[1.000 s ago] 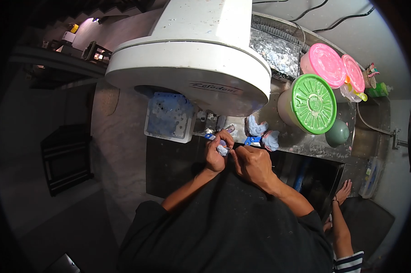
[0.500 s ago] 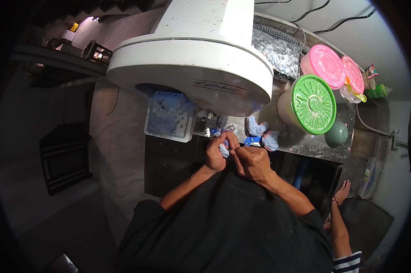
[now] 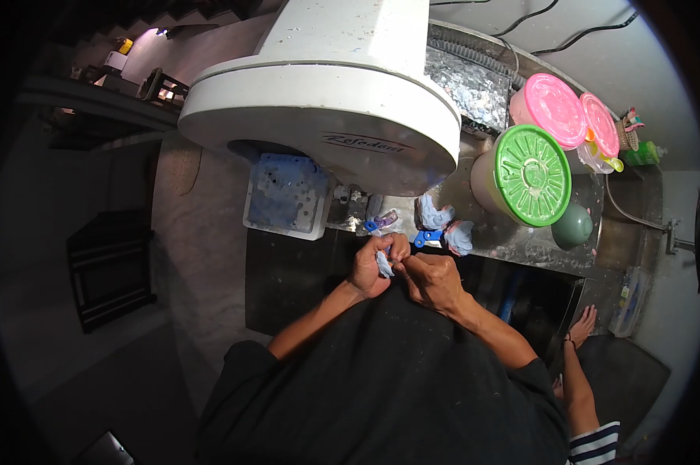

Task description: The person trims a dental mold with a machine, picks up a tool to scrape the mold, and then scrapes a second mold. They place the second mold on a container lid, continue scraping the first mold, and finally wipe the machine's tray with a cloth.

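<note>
My left hand (image 3: 371,273) is closed around a pale blue, plaster-like lump (image 3: 385,263), part of which shows between the fingers. Right beside it, my right hand (image 3: 435,280) is closed, with its fingertips up against the left hand; whatever sits in its fingers is hidden. Just beyond the hands, on the counter edge, lie a blue plastic piece with holes (image 3: 429,238) and two pale blue moulded lumps, one (image 3: 435,213) behind the other (image 3: 459,238). A small purple and blue item (image 3: 382,222) lies beyond my left hand.
A large white machine housing (image 3: 319,101) overhangs the counter. A stained blue-and-white tray (image 3: 288,194) stands left. To the right are a green-lidded tub (image 3: 532,177), pink-lidded tubs (image 3: 555,111) and a grey-green rounded object (image 3: 573,225). Another person's hand (image 3: 582,325) rests at right.
My left hand has turned and dropped slightly, showing more of the pale blue lump and uncovering the purple and blue item. My right hand stays close beside it. The view shifts slightly.
</note>
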The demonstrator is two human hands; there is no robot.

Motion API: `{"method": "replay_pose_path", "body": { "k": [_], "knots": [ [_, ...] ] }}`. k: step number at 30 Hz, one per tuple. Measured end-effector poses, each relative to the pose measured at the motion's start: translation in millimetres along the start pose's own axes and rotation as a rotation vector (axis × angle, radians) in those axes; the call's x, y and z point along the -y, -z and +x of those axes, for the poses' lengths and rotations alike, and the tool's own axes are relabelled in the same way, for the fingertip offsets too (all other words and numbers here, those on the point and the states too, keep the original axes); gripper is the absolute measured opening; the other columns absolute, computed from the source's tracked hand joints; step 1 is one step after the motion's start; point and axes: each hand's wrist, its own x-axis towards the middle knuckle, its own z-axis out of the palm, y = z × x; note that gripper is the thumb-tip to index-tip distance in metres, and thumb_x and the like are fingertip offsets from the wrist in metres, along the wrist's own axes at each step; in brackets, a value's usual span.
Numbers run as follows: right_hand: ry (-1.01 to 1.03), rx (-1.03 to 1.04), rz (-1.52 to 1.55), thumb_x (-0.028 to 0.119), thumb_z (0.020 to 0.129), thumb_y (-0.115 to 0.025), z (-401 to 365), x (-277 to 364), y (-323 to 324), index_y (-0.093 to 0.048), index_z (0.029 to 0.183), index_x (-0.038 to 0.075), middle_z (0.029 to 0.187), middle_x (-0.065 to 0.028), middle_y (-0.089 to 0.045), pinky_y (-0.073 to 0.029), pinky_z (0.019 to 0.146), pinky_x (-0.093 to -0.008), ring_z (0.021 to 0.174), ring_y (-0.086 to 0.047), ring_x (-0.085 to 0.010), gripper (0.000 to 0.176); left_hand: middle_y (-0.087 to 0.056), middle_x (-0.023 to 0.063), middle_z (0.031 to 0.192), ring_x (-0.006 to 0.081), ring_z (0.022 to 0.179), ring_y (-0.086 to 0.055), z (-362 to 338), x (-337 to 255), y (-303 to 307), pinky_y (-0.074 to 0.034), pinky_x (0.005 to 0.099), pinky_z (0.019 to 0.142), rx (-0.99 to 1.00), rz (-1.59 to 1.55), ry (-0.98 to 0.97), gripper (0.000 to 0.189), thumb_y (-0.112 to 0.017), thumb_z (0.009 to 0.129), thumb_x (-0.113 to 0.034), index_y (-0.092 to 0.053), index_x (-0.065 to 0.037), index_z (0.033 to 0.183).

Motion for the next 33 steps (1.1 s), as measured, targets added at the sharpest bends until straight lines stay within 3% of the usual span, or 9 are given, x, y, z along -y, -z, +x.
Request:
{"method": "replay_pose_path", "body": {
  "k": [8, 11, 14, 18, 22, 33],
  "knots": [
    [0.007, 0.039, 0.000, 0.014, 0.090, -0.072, 0, -1, 4, -0.060, 0.076, 0.005, 0.061, -0.0090, -0.057, -0.046, 0.048, -0.0416, 0.052, -0.060, -0.0293, 0.021, -0.043, 0.0031, 0.075, 0.0151, 0.081, -0.042, -1, 2, 8, -0.036, 0.0268, 0.073, 0.048, -0.156, 0.148, 0.032, -0.051, 0.090, -0.032, -0.042, -0.009, 0.069],
    [-0.025, 0.019, -0.041, 0.017, 0.091, -0.071, 2, 1, 3, -0.060, 0.075, 0.004, 0.061, -0.0103, -0.057, -0.046, 0.049, -0.0427, 0.053, -0.061, -0.0308, 0.023, -0.042, 0.0029, 0.075, 0.0151, 0.079, -0.042, 1, 0, 5, -0.038, 0.0281, 0.071, -0.035, -0.125, 0.150, 0.031, -0.051, 0.090, -0.032, -0.042, -0.010, 0.070],
    [-0.093, -0.041, -0.134, 0.019, 0.092, -0.070, 6, 5, 5, -0.061, 0.074, 0.004, 0.061, -0.0116, -0.057, -0.046, 0.049, -0.0437, 0.054, -0.062, -0.0323, 0.026, -0.039, 0.0022, 0.073, 0.0145, 0.076, -0.040, 7, 2, -4, -0.039, 0.0266, 0.070, -0.172, -0.067, -0.061, 0.030, -0.050, 0.089, -0.029, -0.040, -0.012, 0.067],
    [-0.142, -0.078, -0.115, 0.021, 0.092, -0.070, 8, 8, 12, -0.063, 0.072, 0.004, 0.062, -0.0118, -0.057, -0.046, 0.050, -0.0434, 0.055, -0.062, -0.0329, 0.027, -0.041, 0.0027, 0.072, 0.0150, 0.073, -0.041, 6, -11, 14, -0.037, 0.0287, 0.070, -0.098, -0.594, -0.074, 0.028, -0.055, 0.088, -0.026, -0.043, -0.012, 0.068],
    [-0.062, -0.051, -0.054, 0.020, 0.090, -0.072, 8, -1, 4, -0.063, 0.072, 0.005, 0.065, -0.0104, -0.058, -0.046, 0.050, -0.0422, 0.055, -0.061, -0.0317, 0.025, -0.042, 0.0023, 0.074, 0.0142, 0.071, -0.040, 6, -19, 9, -0.036, 0.0285, 0.069, -0.142, -0.801, -0.016, 0.025, -0.053, 0.091, -0.021, -0.046, -0.011, 0.069],
    [0.011, -0.088, -0.163, 0.017, 0.086, -0.075, 11, -7, -4, -0.061, 0.076, 0.006, 0.068, -0.0080, -0.054, -0.046, 0.051, -0.0403, 0.058, -0.060, -0.0270, 0.020, -0.043, 0.0021, 0.075, 0.0141, 0.071, -0.041, 12, -16, 3, -0.037, 0.0286, 0.070, -0.180, -0.669, -0.060, 0.026, -0.051, 0.094, -0.023, -0.046, -0.012, 0.070]
  ]
}}
